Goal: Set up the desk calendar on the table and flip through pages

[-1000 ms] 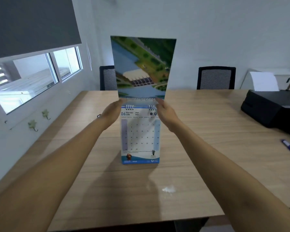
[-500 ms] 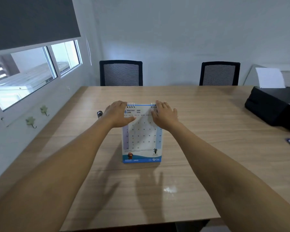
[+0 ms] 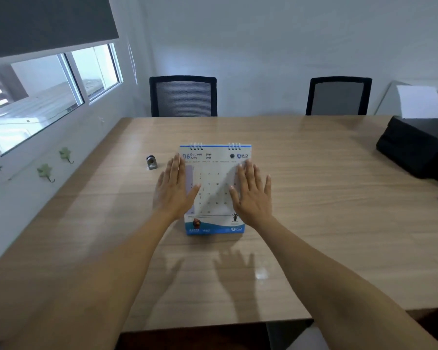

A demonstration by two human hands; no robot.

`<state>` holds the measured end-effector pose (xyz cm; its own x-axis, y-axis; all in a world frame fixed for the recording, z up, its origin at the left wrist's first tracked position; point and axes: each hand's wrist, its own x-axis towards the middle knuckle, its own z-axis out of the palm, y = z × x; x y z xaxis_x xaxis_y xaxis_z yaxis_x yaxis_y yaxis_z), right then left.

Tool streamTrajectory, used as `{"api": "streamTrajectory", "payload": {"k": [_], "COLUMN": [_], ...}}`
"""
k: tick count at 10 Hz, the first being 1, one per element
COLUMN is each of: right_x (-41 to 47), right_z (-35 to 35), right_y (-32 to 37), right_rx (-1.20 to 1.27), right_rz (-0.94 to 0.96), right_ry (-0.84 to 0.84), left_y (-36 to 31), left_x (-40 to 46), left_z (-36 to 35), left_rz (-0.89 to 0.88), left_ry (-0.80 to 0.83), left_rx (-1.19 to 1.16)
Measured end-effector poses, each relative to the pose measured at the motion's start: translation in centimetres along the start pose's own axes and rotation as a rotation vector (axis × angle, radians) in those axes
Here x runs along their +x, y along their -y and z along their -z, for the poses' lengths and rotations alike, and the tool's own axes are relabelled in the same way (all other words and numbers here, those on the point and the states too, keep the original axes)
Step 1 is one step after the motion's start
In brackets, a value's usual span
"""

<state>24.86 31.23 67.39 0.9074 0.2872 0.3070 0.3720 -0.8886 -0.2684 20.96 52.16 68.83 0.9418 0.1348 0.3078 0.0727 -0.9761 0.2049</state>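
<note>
Two hands flat, fingers spread, gripping nothing: left hand [image 3: 174, 189], right hand [image 3: 252, 195] over desk calendar [image 3: 214, 170]. Calendar stands on table [image 3: 326, 223], June page showing; contact with page unclear. Further pages probably left.

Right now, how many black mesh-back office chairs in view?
2. One black mesh-back office chair stands at the far edge of the wooden table, left of centre; the second chair stands further right. Others may be out of frame.

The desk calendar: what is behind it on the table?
Behind the desk calendar lies bare table, then two black chairs. A small metal object stands off its left side. The strip directly behind the calendar is hidden.
</note>
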Motion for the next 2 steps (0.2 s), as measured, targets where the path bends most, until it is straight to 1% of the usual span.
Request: {"api": "streamTrajectory", "payload": {"k": [2], "right_x": [-6.6], "right_z": [-6.2], "right_y": [-2.1], "right_rx": [0.009], "right_rz": [-0.135], "right_ry": [0.264], "left_y": [0.9], "left_x": [-7.0], "left_z": [-7.1], "left_rz": [0.11], "left_ry": [0.209], "left_rx": [-0.075]}}
